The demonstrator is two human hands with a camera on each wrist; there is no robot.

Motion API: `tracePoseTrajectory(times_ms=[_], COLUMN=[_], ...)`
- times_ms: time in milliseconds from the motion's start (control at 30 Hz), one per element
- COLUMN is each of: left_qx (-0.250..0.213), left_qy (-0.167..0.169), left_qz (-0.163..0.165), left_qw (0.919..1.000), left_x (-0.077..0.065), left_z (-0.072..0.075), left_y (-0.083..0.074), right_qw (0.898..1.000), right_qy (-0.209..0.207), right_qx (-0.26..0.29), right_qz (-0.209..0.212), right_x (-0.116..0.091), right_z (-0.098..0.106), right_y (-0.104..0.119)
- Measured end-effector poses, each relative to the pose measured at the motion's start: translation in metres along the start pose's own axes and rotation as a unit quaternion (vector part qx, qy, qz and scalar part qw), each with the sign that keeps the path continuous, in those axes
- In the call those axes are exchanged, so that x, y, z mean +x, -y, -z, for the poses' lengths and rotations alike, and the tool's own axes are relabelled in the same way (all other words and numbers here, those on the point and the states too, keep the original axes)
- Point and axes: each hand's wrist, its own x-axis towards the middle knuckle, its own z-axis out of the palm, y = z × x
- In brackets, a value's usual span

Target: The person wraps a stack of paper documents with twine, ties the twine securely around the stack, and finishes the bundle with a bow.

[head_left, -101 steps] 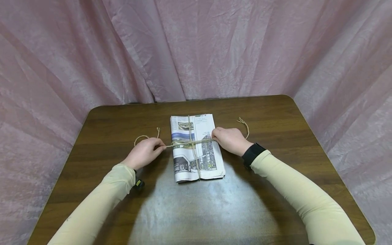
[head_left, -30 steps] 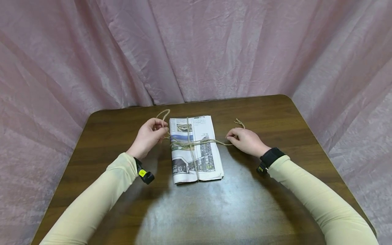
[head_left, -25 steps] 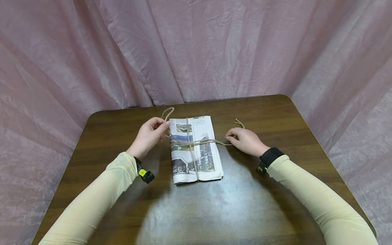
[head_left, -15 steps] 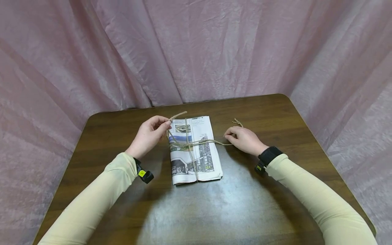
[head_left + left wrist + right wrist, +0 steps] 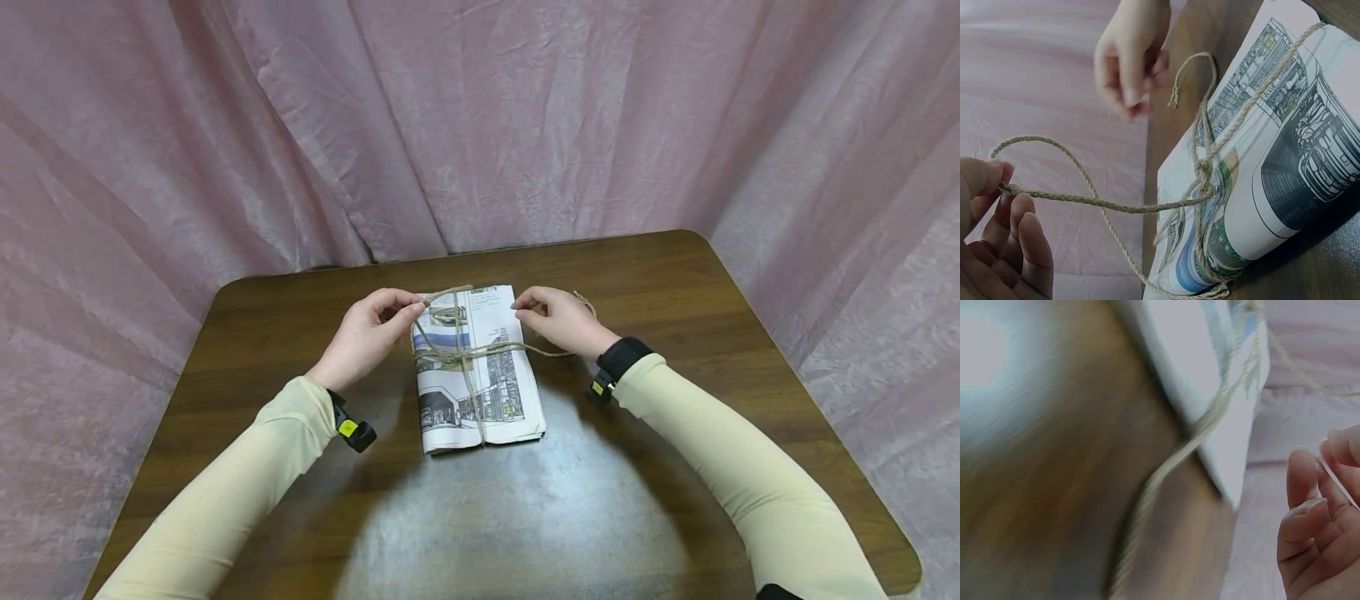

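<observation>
A folded newspaper bundle lies on the table with jute twine wrapped around it both ways. The strands cross in a knot on its top face. Over the bundle's upper left corner, my left hand pinches one length of twine, which runs taut down to the knot; its free end reaches right across the paper. My right hand hovers by the upper right edge, fingers loosely bent and nothing between them. Another twine length trails off the bundle's right side beneath that hand.
The brown wooden table has rounded corners and a bright glare at the front. Pink curtains hang behind it and at both sides. Each wrist wears a black strap, the right one near the trailing twine.
My left hand has lifted its twine and swung the end rightward over the bundle. My right hand has let go of its length and moved left and up toward the paper.
</observation>
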Motion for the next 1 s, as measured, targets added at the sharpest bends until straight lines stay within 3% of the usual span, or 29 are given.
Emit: tracePoseTrajectory(times_ms=[233,433,567,767,1000], left_qx=[-0.013,-0.019,-0.018,-0.024,-0.03], left_qy=[0.0,-0.001,-0.003,-0.004,-0.001], left_qz=[0.005,0.005,-0.003,0.005,0.003], left_qw=[0.9999,0.9998,0.9998,0.9997,0.9995], left_x=[-0.001,-0.003,-0.002,-0.001,0.002], left_z=[-0.004,-0.006,-0.007,-0.009,-0.008], left_y=[0.0,0.001,0.001,0.001,-0.001], right_qw=[0.995,0.996,0.995,0.987,0.986], right_qy=[0.021,0.007,-0.042,-0.105,-0.106], right_qx=[0.096,0.076,0.088,0.098,0.047], right_qz=[0.014,0.036,0.036,0.077,0.123], right_x=[0.041,0.056,0.051,0.034,0.006], right_z=[-0.018,-0.022,-0.012,0.016,0.043], right_y=[0.026,0.039,0.043,0.053,0.066])
